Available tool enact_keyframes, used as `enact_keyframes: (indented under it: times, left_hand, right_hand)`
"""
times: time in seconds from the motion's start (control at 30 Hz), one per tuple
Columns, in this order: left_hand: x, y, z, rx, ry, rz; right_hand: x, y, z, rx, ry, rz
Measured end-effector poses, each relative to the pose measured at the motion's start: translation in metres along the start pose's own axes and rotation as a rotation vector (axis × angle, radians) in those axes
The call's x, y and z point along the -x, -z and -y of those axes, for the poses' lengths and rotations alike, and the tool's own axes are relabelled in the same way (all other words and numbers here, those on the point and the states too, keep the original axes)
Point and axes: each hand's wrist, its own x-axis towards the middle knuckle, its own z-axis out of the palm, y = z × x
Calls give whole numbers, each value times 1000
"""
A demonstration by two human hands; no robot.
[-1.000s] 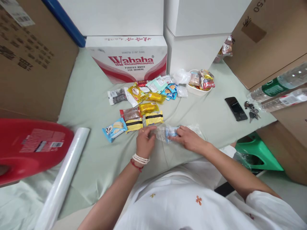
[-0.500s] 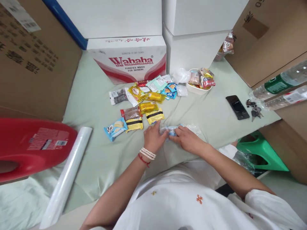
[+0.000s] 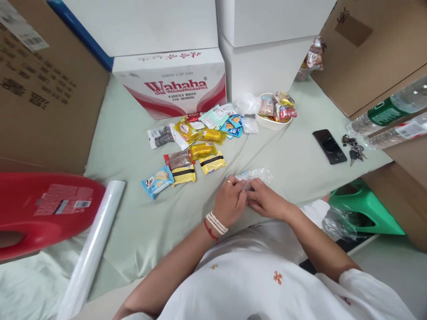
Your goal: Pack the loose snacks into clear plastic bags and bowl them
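Close to my body, my left hand [image 3: 230,201] and my right hand [image 3: 266,198] meet, fingers closed on the near part of a clear plastic bag [image 3: 263,175]. A bluish packet [image 3: 245,174] shows through the bag, mostly hidden by my fingers. Just beyond my left hand lies a yellow packet with a dark stripe [image 3: 212,163]. Left of it are a second striped yellow packet [image 3: 184,174], a blue snack packet [image 3: 157,181] and a brown-and-red packet [image 3: 178,159]. Several yellow, teal and blue packets are heaped behind these.
A white bowl of snacks [image 3: 274,123] stands by the white boxes, with crumpled plastic beside it. A phone [image 3: 329,146] and keys [image 3: 356,153] lie right. At left are a red jug [image 3: 66,195] and a plastic roll [image 3: 93,249]. A Wahaha carton [image 3: 176,89] stands behind.
Both hands have come closer together and nearer my body. My left hand has turned inward, and the bag's near end is now bunched between my fingers. The view has shifted slightly.
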Motion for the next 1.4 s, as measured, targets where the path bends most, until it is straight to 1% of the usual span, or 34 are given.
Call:
enact_keyframes:
  times: [0.03,0.1,0.13,0.17,0.2,0.23,0.3,0.37,0.43,0.5,0.6,0.7,0.8,0.87,0.93,1.0,1.07,1.13,1.2,1.23,1.3,1.37,1.4]
  left_hand:
    - [0,-3,-3,-96,-26,24]
    - [3,-7,-5,-245,-64,66]
    - [4,-8,-6,-295,-79,81]
    - [6,-8,-6,-333,-92,92]
    - [7,-9,-6,-362,-103,99]
    - [8,-9,-5,-382,-111,100]
    - [9,-10,-3,-400,-121,92]
    - [10,-12,0,-408,-127,79]
    - [10,-14,1,-421,-138,57]
    - [11,-16,2,-431,-150,30]
    - [11,-14,5,-400,-164,19]
    - [17,1,17,-283,-182,41]
    - [32,26,39,-104,-211,19]
    - [46,42,55,-25,-169,-47]
    - [61,53,71,-15,-107,-107]
    - [75,58,84,-39,-55,-133]
    - [89,59,92,-61,-32,-146]
    - [103,59,96,-75,-44,-163]
    - [116,57,98,-88,-65,-176]
    - [123,57,99,-95,-67,-182]
    - [136,54,101,-111,-56,-195]
    - [145,50,103,-126,-56,-209]
    - [149,48,104,-135,-63,-219]
  right_hand:
    - [3,3,-2,-41,-53,-60]
    - [7,7,-9,-8,-246,-274]
    - [8,8,-14,70,-359,-392]
    - [9,8,-20,170,-455,-479]
    - [9,8,-26,263,-515,-516]
    - [9,8,-31,327,-541,-505]
    - [9,11,-36,346,-550,-427]
    - [6,19,-32,269,-569,-367]
    - [-3,27,-20,152,-580,-316]
    - [-17,29,-5,68,-534,-258]
    - [-43,16,13,52,-402,-165]
    - [-59,-2,18,66,-286,-85]
    - [-55,-12,21,140,-209,-60]
    - [-46,-17,24,244,-199,-42]
    - [-38,-24,25,346,-209,-22]
    - [-32,-31,22,418,-230,-37]
    - [-29,-31,16,438,-243,-80]
    - [-29,-19,6,403,-248,-149]
    - [-34,9,-10,347,-282,-258]
    - [-40,28,-21,331,-316,-330]
    - [-57,77,-46,361,-414,-479]
    - [-85,132,-77,445,-518,-615]
    - [-102,159,-93,488,-588,-654]
